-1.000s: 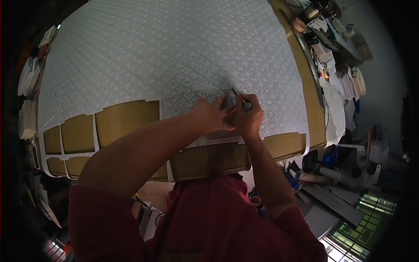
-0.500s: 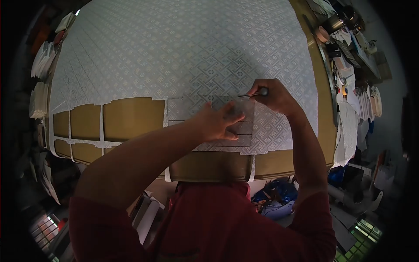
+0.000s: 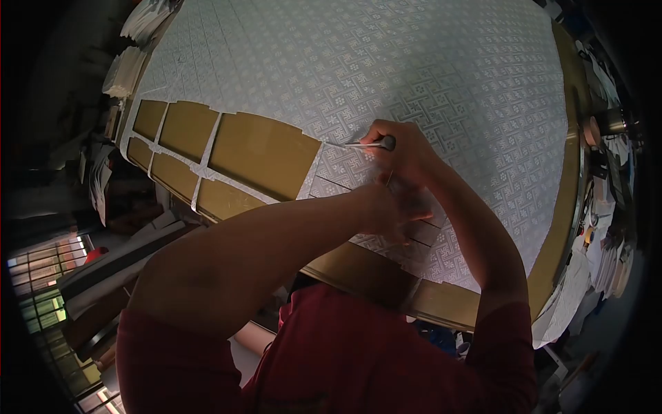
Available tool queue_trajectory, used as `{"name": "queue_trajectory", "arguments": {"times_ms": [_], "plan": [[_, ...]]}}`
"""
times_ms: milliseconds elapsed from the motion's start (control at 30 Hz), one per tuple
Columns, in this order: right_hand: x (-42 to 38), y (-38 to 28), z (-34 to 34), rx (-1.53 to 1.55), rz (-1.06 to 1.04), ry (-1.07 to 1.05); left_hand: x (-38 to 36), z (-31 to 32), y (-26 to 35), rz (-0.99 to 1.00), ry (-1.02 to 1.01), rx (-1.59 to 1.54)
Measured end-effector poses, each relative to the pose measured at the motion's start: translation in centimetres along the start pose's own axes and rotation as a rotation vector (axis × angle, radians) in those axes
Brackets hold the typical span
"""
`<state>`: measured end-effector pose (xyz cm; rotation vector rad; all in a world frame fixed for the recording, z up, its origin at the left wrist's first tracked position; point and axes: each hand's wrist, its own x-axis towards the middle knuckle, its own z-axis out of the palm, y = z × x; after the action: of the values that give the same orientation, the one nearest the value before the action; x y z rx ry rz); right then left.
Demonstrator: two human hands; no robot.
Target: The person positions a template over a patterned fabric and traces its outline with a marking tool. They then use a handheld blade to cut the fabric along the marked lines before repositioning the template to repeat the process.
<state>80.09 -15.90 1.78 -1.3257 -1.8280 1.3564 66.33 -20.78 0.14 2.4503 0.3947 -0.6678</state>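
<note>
My right hand (image 3: 402, 148) is closed around a slim metal tool (image 3: 372, 144) with a dark, rounded end. The tool's thin tip points left and lies close to the corner of a cut-out opening in the patterned pale cloth (image 3: 345, 90). Just below, my left hand (image 3: 400, 210) rests over a see-through template (image 3: 338, 172) marked with dark lines, its fingers spread and blurred. The hand and forearm hide part of the template. Both wrists are close together.
Yellow-brown table surface (image 3: 265, 152) shows through several cut openings joined by narrow cloth strips (image 3: 200, 169). Stacked papers or cloth (image 3: 125, 72) sit beyond the left edge. A metal pot (image 3: 610, 121) and loose white sheets (image 3: 565, 297) stand along the right.
The view has turned, so the table now slants down to the right. My right hand has moved left along the template's upper edge with the tool, above my left hand.
</note>
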Motion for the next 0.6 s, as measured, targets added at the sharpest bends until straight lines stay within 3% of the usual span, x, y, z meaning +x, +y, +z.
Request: {"name": "queue_trajectory", "arguments": {"times_ms": [133, 267, 367, 533, 600], "plan": [[-0.2, 1.1, 0.0, 0.016, -0.007, 0.017, -0.3, 0.1, 0.1, 0.019, 0.092, -0.019], [1.1, 1.5, -0.8, 0.078, -0.022, -0.036, -0.5, -0.3, 0.7, -0.01, 0.035, 0.047], [3.3, 1.3, -2.2, -0.028, -0.181, -0.092, -1.0, -1.0, 0.9, -0.004, 0.029, 0.071], [8.6, 0.6, -4.5, -0.071, -0.27, -0.497, -1.5, -2.2, 1.0, 0.055, -0.059, 0.175], [10.4, -0.4, -5.0, -0.104, -0.296, -0.593, -1.0, -1.4, 1.0, -0.008, -0.001, 0.003]]}}
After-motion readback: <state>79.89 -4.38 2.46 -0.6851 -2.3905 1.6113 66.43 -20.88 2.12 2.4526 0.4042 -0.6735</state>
